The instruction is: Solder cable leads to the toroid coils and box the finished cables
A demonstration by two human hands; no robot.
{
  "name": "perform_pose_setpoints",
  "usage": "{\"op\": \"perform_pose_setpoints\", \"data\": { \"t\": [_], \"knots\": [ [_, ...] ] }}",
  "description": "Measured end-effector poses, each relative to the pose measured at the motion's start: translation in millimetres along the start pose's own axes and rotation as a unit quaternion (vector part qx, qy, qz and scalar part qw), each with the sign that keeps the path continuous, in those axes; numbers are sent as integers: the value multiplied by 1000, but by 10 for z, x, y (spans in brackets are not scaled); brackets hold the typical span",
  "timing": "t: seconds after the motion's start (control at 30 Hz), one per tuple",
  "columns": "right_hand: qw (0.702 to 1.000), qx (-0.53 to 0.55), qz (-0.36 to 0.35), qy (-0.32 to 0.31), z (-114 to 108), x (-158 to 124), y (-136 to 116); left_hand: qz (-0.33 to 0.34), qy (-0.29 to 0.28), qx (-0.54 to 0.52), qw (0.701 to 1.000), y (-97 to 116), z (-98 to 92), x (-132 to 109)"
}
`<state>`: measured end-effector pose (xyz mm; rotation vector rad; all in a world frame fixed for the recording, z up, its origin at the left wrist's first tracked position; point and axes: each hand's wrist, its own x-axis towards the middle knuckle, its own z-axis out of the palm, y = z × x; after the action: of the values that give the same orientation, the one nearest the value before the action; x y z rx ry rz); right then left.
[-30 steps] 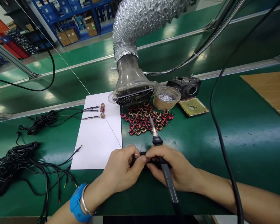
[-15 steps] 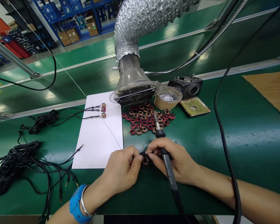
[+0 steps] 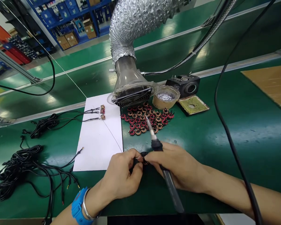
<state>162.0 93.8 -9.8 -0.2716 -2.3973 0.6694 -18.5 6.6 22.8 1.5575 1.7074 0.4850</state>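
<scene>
My left hand point(image 3: 124, 175) is closed in a pinch on a thin solder wire point(image 3: 110, 130), which runs down from the upper left across the white sheet. A soldering iron point(image 3: 168, 182) is gripped in my right hand point(image 3: 182, 168), its bright tip point(image 3: 150, 125) pointing away from me. My right fingertips are at a small black ring-shaped coil point(image 3: 145, 162) with copper-coloured windings, close against the left fingertips. Fingers cover much of this coil. Beyond the hands lies a flat cluster of red and copper ring coils point(image 3: 147, 122).
A fume extractor hood point(image 3: 131, 90) hangs over the cluster. Behind it stand a pot of silvery material point(image 3: 165, 97), a black iron holder point(image 3: 184, 85) and a yellowish sponge tray point(image 3: 193, 105). Black cables point(image 3: 21, 172) lie left of the white sheet point(image 3: 96, 150). A black cord point(image 3: 224, 125) hangs at right.
My right hand has rolled over, its fingers now more over the coil. The iron has shifted left with its tip. The left hand keeps its pinch; the whole view moved slightly.
</scene>
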Motion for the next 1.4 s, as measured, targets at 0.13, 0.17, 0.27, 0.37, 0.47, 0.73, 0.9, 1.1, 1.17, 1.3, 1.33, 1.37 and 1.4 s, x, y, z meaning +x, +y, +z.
{"op": "perform_pose_setpoints", "data": {
  "t": [0.13, 0.17, 0.27, 0.37, 0.47, 0.73, 0.9, 1.1, 1.17, 1.3, 1.33, 1.37, 1.4],
  "knots": [
    [991, -118, -55, 2, -22, 4, -42, -11, -1, -3, 1000, 8, 10, 16],
    [992, -115, -44, -1, -15, -10, -31, -16, 3, 0, 1000, 11, 17, 24],
    [999, -38, -19, 10, 18, -71, 16, -26, 7, 8, 1000, 13, 37, 44],
    [999, 12, -47, 25, 43, -110, 33, -22, 4, 7, 1000, 10, 37, 38],
    [997, -16, -77, -4, 45, -116, 20, -18, 0, 5, 1000, 14, 19, 6],
    [998, 11, -47, 40, 54, -114, 70, 75, -38, 46, 995, 53, 55, -48],
    [996, 47, -10, 80, 103, -129, 124, 41, -35, 42, 998, 5, 12, -22],
    [993, 62, 6, 103, 158, -86, 129, 55, 34, 73, 995, -52, -76, 71],
    [992, 55, 8, 113, 163, -47, 115, 128, 57, 110, 984, -79, -71, 75],
    [993, 32, -5, 113, 159, 24, 95, 230, 93, 192, 949, -179, -32, 53],
    [993, 26, -8, 113, 154, 34, 94, 241, 104, 210, 942, -204, -24, 45],
    [993, 19, -10, 113, 147, 40, 95, 248, 113, 223, 936, -224, -19, 35],
    [993, 12, -13, 114, 136, 41, 96, 252, 119, 233, 932, -235, -15, 25]
  ]
}}
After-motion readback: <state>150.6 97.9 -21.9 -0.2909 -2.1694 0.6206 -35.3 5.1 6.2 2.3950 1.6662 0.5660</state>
